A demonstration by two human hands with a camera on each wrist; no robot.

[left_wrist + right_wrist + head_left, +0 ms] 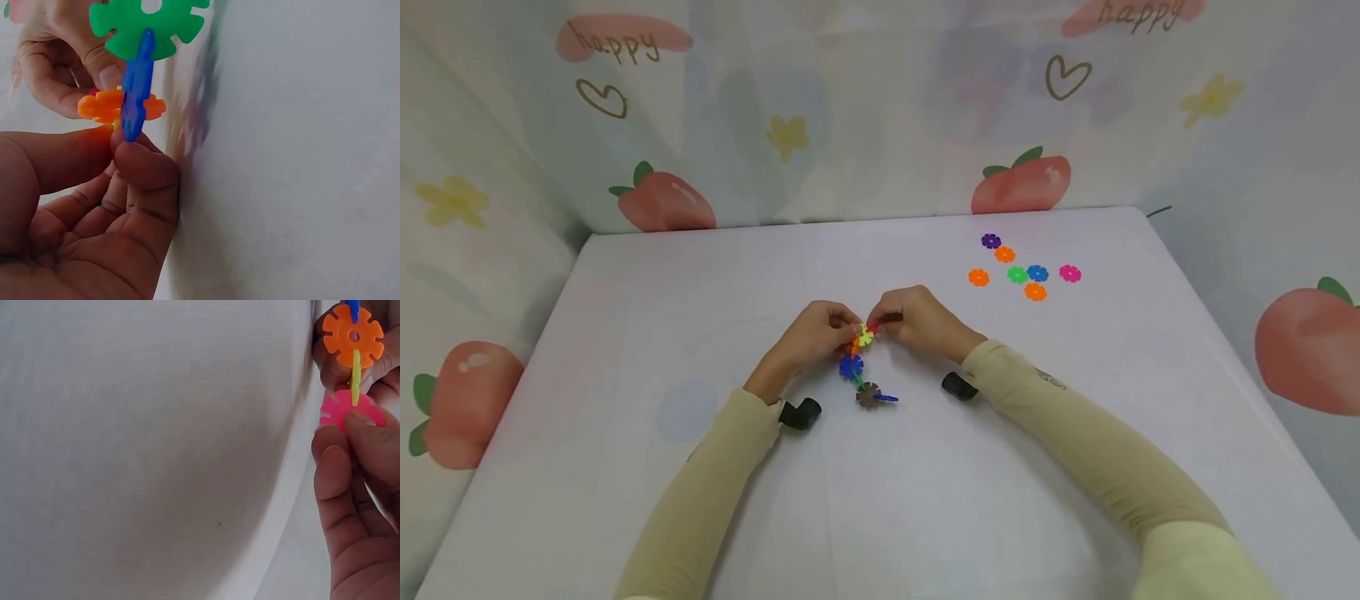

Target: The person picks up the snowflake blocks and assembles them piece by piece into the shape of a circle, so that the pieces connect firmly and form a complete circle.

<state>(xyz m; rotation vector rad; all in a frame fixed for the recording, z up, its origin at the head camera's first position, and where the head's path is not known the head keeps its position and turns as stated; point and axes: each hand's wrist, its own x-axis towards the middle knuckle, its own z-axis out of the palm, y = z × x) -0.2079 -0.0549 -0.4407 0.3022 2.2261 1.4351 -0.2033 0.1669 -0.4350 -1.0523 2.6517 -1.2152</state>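
A chain of notched plastic snowflake discs hangs between my hands. My right hand (928, 321) pinches a pink disc (344, 407) between thumb and fingertips, at the chain's upper end. Slotted into it is a yellow disc (866, 336), which my left hand (816, 337) pinches by its edge. Beyond the yellow come an orange disc (340, 339), a blue disc (851, 367), a green disc (125, 39), a brown disc (867, 395) and a dark blue disc (887, 398) at the near end. My left fingertips partly hide the yellow disc in the left wrist view.
Several loose discs lie at the back right of the white table (880, 517): purple (991, 241), orange (978, 277), green (1017, 275), blue (1037, 273) and pink (1071, 273) among them. Black wrist cameras (801, 414) sit below both wrists. A printed curtain (880, 100) surrounds the table.
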